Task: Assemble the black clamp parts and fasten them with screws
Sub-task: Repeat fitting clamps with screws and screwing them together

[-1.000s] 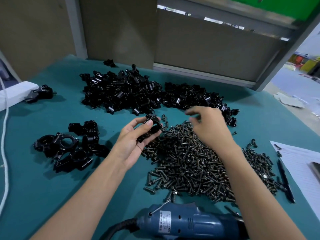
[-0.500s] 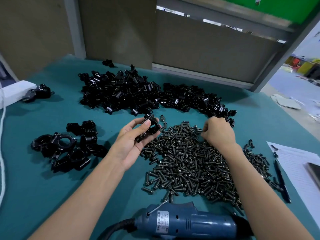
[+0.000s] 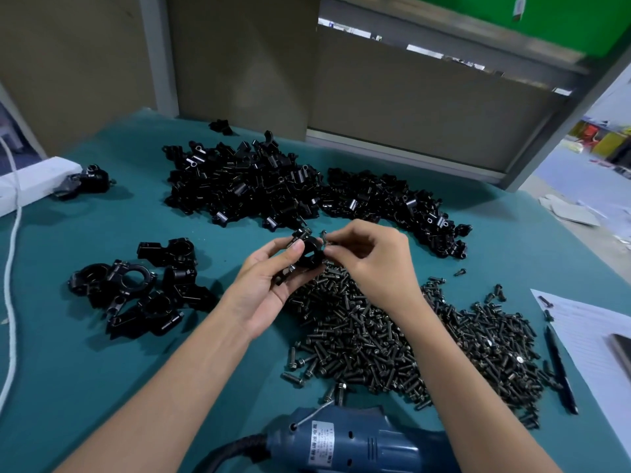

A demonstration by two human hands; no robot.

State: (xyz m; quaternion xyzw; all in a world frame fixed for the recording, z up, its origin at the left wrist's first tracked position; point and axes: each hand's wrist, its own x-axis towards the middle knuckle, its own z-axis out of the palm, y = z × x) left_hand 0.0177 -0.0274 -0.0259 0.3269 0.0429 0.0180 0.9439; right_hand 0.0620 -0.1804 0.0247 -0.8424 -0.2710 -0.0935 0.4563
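Head view, from the left edge: a white cord (image 3: 12,268) runs down over the green table (image 3: 85,370), past a white block (image 3: 30,186) with one black part (image 3: 87,180) lying just beside it. Nearer the middle sits a small cluster of put-together clamps (image 3: 136,288), their round openings facing up. Behind them, towards the wall, a big heap of loose black clamp parts (image 3: 256,189) stretches across the table to the right.

At the centre, the left hand (image 3: 263,285) is raised above the table, palm up, with its thumb and fingers curled round a black clamp (image 3: 307,254), which it holds just in front of the heap. The right hand (image 3: 375,264) meets it from the right. Its fingers are curled, and the thumb and forefinger are pinched together at the clamp's right side on what looks like a small screw (image 3: 324,243), though it is too small to be sure.

Below and to the right of both hands lies a wide pile of dark screws (image 3: 375,336), with a few strays around its edges. A blue power screwdriver (image 3: 358,445) rests at the near edge, between the two forearms, with its black cable leading off to the left. Further right, a black pen (image 3: 560,367) lies beside a sheet of paper (image 3: 597,336), and a dark flat object (image 3: 621,349) sits on the sheet at the frame edge
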